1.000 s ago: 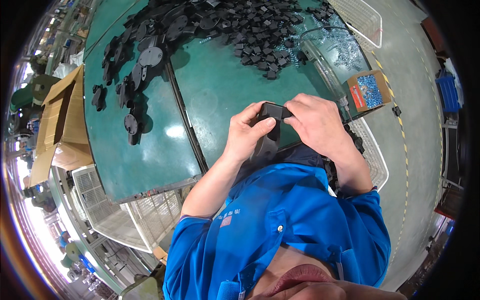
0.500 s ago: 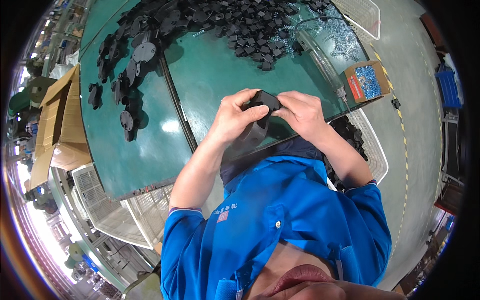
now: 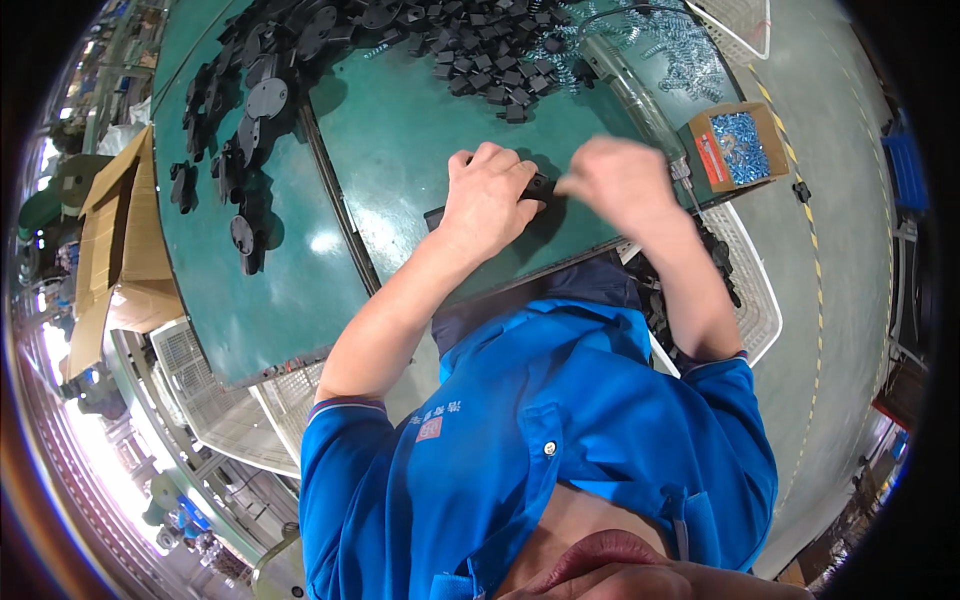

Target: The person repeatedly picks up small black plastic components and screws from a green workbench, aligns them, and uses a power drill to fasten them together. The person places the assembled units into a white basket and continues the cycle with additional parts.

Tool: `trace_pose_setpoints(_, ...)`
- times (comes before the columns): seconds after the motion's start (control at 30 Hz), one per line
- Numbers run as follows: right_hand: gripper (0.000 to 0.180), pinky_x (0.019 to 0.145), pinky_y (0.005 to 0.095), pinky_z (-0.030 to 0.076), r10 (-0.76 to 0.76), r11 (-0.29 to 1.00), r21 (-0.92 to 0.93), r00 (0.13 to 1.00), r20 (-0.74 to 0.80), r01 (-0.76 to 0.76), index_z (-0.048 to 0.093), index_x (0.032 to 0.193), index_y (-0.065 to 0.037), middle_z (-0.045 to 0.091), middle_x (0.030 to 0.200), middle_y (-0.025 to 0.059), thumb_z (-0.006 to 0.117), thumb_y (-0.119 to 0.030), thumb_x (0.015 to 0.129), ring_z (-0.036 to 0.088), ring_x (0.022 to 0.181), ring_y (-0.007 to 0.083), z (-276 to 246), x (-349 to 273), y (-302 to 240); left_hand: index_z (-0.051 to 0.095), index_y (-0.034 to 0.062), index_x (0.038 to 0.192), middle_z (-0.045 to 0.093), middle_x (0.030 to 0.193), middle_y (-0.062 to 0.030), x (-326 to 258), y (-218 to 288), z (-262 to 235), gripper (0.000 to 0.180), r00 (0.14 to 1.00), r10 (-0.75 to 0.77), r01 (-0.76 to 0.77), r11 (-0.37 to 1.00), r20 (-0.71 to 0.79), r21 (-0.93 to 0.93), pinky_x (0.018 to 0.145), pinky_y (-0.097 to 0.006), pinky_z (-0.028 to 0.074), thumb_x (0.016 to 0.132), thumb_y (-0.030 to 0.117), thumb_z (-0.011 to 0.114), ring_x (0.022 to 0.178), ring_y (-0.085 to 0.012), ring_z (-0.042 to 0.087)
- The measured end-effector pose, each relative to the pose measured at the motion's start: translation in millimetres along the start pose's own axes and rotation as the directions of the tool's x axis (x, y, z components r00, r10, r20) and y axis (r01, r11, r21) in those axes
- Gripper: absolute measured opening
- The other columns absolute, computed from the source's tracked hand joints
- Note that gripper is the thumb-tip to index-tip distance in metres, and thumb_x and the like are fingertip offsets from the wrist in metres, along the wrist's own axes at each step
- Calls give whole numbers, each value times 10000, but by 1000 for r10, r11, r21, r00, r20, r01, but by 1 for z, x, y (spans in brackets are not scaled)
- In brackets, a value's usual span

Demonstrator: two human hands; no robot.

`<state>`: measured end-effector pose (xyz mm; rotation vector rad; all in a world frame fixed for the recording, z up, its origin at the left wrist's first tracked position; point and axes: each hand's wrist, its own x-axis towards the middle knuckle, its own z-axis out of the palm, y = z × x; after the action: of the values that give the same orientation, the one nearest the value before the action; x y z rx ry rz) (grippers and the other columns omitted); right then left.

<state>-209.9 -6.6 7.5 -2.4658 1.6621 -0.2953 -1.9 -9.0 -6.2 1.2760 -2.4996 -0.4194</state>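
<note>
My left hand (image 3: pixel 486 203) is wrapped over a black plastic part (image 3: pixel 540 187) low over the green table (image 3: pixel 390 150), near its front edge. Most of that part is covered by my palm and fingers; one end shows past the fingertips. Motion smears my right hand (image 3: pixel 622 188), which hovers just right of the part, apart from it. Its fingers are too blurred to read. Beyond that hand lies a power screwdriver (image 3: pixel 640 105), its bit pointing toward the table's right front corner.
Small black blocks (image 3: pixel 490 65) and metal springs (image 3: pixel 690 60) are heaped at the back. Larger black housings (image 3: pixel 268 98) spread along the left. An open carton of bluish screws (image 3: pixel 738 150) stands at the right edge. White crates (image 3: pixel 755 280) flank the table; a cardboard box (image 3: pixel 140 240) sits left.
The black part has been lowered and turned, and my left hand now lies over it. My right hand has let go of it and shifted right and slightly upward.
</note>
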Motion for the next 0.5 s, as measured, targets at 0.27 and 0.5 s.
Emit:
trace_pose_setpoints(0.27, 598, 797, 441, 528, 263, 956, -88, 951, -161, -280, 527, 1251, -16, 633, 1059, 200, 774, -314, 795, 637, 952, 353, 12, 32, 83, 696, 60, 1019, 645, 935, -71, 1, -1, -5, 386, 1000, 19, -18, 999, 16, -36, 949, -436, 381, 686, 217, 810, 1044, -266, 567)
trace_pose_setpoints(0.5, 462, 732, 354, 527, 389, 667, 740, 888, -245, -89, 600, 1107, 33, 663, 942, 157, 764, -261, 790, 653, 822, 272, -40, 11, 56, 703, 64, 1008, 653, 934, -61, 2, -1, -2, 380, 1000, 23, -23, 999, 1, 31, 995, -445, 378, 678, 225, 801, 1024, -259, 579)
